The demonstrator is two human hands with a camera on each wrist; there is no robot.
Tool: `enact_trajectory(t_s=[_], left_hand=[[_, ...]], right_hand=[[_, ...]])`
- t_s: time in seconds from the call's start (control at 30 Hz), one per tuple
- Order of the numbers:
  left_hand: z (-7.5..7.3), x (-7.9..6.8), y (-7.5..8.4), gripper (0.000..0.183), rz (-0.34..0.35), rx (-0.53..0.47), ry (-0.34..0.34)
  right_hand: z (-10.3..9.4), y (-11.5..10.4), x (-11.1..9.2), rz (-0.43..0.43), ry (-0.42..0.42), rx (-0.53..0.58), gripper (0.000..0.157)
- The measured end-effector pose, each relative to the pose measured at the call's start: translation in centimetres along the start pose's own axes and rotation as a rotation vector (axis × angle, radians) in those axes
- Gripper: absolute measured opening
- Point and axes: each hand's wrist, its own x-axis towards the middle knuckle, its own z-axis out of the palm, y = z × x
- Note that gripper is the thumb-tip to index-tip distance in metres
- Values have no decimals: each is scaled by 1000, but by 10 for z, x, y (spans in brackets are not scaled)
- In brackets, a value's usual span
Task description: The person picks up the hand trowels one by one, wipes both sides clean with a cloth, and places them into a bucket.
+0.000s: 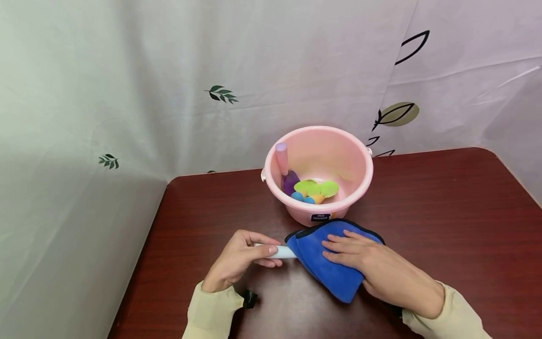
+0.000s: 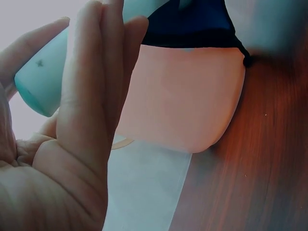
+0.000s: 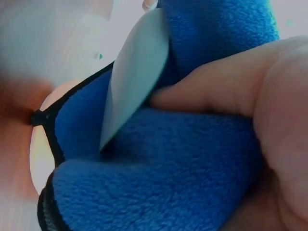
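My left hand point(image 1: 243, 255) pinches the pale blue handle point(image 1: 284, 252) of a tool between thumb and fingers. In the right wrist view the tool's thin, flat blade point(image 3: 137, 72) shows, partly tucked into a fold of the blue cloth point(image 3: 144, 178) with black edging. My right hand point(image 1: 363, 258) holds that cloth around the blade, fingers laid over the top and thumb point(image 3: 207, 94) inside the fold against it. The covered part of the blade is hidden, so the tool's exact kind cannot be told.
Just beyond the cloth stands a pink bucket point(image 1: 330, 150) on the dark red table point(image 1: 211, 207). Inside it lie a purple piece with a pink handle point(image 1: 281, 160) and green pieces point(image 1: 328, 189) with orange-and-blue handles. A pale leaf-patterned curtain point(image 1: 169, 94) hangs behind.
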Motion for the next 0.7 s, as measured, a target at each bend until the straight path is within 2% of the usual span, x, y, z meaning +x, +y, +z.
enact_trajectory(t_s=[0.17, 0.27, 0.47, 0.7], left_hand=[[0, 0, 1, 35, 17, -1, 5], [-1, -1, 1, 35, 19, -5, 8], [-3, -2, 2, 33, 25, -7, 22], [-7, -3, 2, 31, 50, 2, 35]], right_hand=[[1, 4, 1, -102, 57, -62, 83], [2, 6, 3, -132, 82, -92, 82], [0, 10, 3, -128, 105, -107, 81], [-7, 13, -1, -71, 128, -95, 78]])
